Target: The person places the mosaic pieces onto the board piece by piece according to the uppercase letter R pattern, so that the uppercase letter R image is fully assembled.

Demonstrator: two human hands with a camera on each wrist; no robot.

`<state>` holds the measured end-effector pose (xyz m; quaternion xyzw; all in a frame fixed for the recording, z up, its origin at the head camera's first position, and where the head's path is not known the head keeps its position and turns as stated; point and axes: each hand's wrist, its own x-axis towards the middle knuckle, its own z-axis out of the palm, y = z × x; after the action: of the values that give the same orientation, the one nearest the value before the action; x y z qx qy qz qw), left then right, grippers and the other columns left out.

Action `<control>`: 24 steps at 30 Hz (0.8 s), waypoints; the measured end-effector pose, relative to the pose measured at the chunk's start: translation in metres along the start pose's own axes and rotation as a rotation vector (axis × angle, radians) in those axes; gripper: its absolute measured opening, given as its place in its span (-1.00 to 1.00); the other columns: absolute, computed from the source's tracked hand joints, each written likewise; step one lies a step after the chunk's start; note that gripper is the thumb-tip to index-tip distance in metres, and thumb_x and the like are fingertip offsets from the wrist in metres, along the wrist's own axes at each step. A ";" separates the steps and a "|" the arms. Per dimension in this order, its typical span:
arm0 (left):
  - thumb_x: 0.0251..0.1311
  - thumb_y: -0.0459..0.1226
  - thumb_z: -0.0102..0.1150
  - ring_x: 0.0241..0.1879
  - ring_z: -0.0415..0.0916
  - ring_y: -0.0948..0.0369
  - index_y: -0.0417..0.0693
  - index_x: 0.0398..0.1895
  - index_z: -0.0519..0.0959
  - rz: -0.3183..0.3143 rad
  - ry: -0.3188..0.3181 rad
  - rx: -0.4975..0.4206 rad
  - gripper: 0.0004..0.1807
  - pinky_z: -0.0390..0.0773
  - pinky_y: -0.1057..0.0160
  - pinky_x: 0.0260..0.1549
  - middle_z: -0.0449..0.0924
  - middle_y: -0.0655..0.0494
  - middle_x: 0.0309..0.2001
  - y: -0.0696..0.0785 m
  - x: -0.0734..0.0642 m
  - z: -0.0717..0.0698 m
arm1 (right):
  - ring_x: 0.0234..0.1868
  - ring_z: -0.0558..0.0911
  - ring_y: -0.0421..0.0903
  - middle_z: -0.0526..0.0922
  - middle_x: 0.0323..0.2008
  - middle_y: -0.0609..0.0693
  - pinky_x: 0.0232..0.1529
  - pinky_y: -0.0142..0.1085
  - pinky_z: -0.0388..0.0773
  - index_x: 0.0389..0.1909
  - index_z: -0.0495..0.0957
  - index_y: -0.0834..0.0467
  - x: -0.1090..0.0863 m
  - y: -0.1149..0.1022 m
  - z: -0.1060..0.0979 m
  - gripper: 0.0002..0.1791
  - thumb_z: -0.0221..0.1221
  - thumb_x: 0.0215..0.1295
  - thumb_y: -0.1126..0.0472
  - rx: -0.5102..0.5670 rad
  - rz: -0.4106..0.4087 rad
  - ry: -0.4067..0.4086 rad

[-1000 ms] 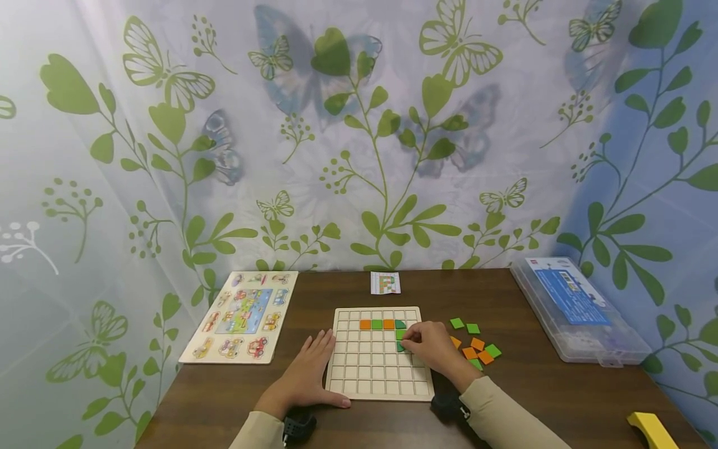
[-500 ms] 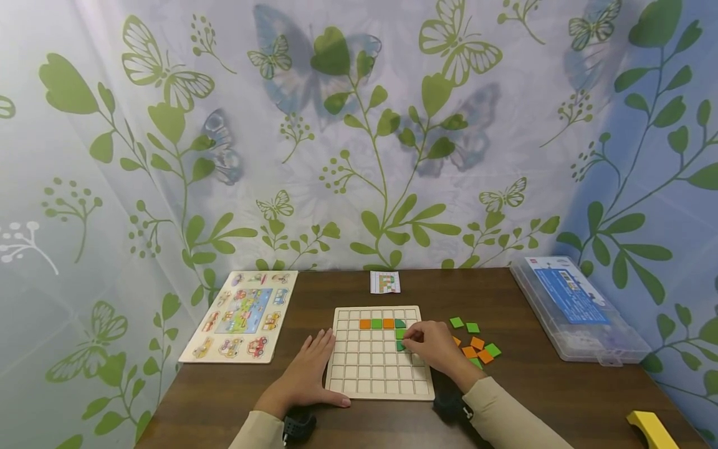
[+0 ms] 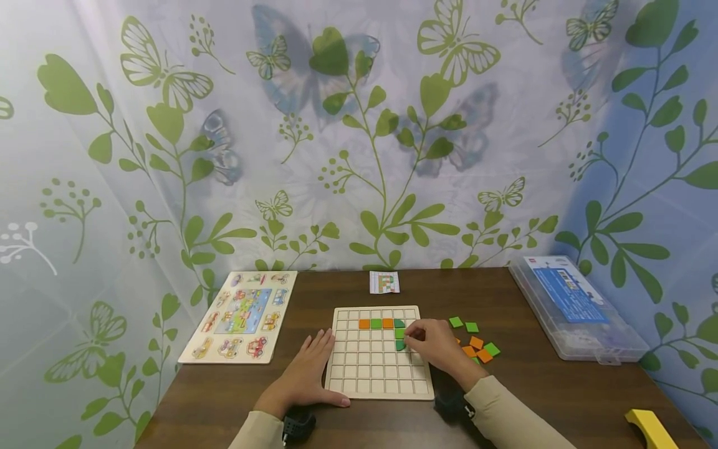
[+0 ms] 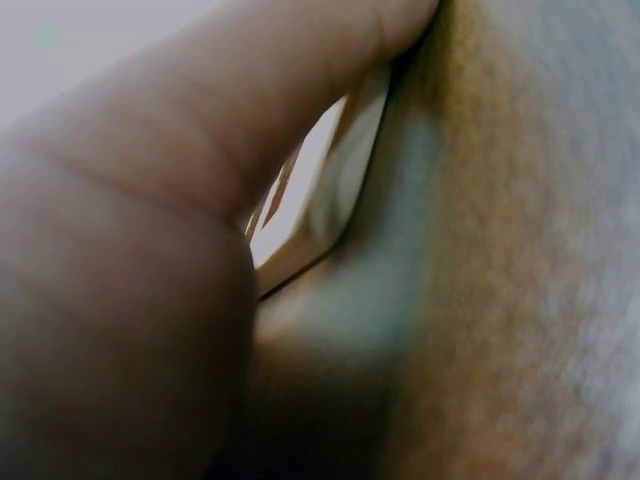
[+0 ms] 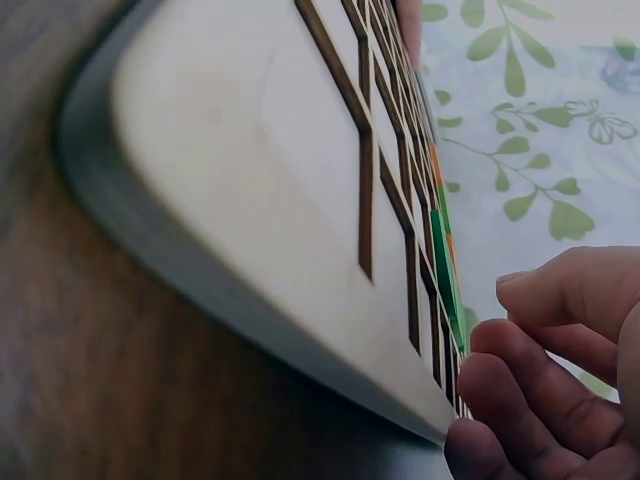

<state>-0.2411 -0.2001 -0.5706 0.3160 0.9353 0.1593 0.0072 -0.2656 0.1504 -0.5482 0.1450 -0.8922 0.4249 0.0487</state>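
A pale wooden grid board (image 3: 370,379) lies on the brown table. Orange, light green and dark green pieces fill part of an upper row and run down its right side. Rounded dark green pieces sit at the corner and at the lower end (image 3: 400,345) of that run. My left hand (image 3: 303,377) rests along the board's left edge, fingers spread, thumb at the near corner. Over the board's right side is my right hand (image 3: 437,346), fingers curled beside the lower dark green piece. In the right wrist view, nothing shows between those fingers (image 5: 490,345).
Loose orange and green square tiles (image 3: 484,355) lie right of the board. A small pattern card (image 3: 384,282) is behind it. The vehicle puzzle (image 3: 238,318) stands left, a clear plastic case (image 3: 578,312) right. A yellow object (image 3: 650,427) is at the near right.
My right hand has shifted slightly right and away, baring more of the lower dark green piece. The left hand keeps its place at the board's edge.
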 end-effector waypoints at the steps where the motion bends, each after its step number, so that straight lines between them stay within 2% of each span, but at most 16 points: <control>1: -0.11 0.60 0.28 0.63 -0.17 -0.15 -0.36 0.66 0.03 0.001 -0.001 -0.002 0.55 -0.11 -0.24 0.52 -0.08 -0.25 0.66 0.000 0.000 0.000 | -0.37 0.61 -0.20 0.68 -0.41 -0.23 -0.31 -0.26 0.62 -0.23 0.80 0.11 0.000 0.001 -0.001 -0.94 0.44 0.32 0.31 0.002 -0.003 0.001; 6: -0.11 0.62 0.26 0.63 -0.17 -0.15 -0.36 0.66 0.03 -0.001 -0.002 0.002 0.55 -0.11 -0.24 0.52 -0.08 -0.25 0.66 -0.001 0.000 0.001 | -0.34 0.62 -0.20 0.69 -0.36 -0.22 -0.29 -0.26 0.65 -0.20 0.78 0.13 -0.002 0.003 -0.007 -0.89 0.43 0.30 0.36 -0.017 -0.015 0.016; 11: -0.12 0.61 0.27 0.63 -0.17 -0.16 -0.36 0.66 0.03 0.001 0.005 -0.004 0.56 -0.11 -0.24 0.51 -0.09 -0.25 0.66 -0.001 0.001 0.002 | -0.31 0.63 -0.20 0.68 -0.32 -0.21 -0.22 -0.18 0.66 -0.20 0.78 0.12 -0.007 0.007 -0.020 -0.87 0.45 0.27 0.36 -0.090 -0.002 0.041; 19: -0.09 0.60 0.27 0.63 -0.18 -0.16 -0.36 0.66 0.01 0.007 0.009 -0.018 0.55 -0.13 -0.25 0.51 -0.11 -0.25 0.66 -0.001 0.001 0.001 | -0.20 0.71 -0.03 0.73 -0.18 -0.03 -0.17 -0.05 0.70 -0.12 0.76 0.18 -0.024 0.026 -0.059 -0.81 0.43 0.27 0.38 -0.218 -0.087 0.049; 24: -0.08 0.58 0.30 0.63 -0.18 -0.17 -0.36 0.67 0.00 0.013 0.008 -0.027 0.54 -0.13 -0.26 0.51 -0.12 -0.26 0.66 -0.001 0.000 0.000 | -0.18 0.72 0.00 0.73 -0.17 -0.02 -0.13 0.01 0.71 -0.10 0.76 0.19 -0.035 0.040 -0.085 -0.79 0.47 0.25 0.34 -0.281 -0.079 0.042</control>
<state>-0.2418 -0.2008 -0.5708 0.3214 0.9309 0.1731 0.0068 -0.2473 0.2473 -0.5316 0.1627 -0.9353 0.2965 0.1038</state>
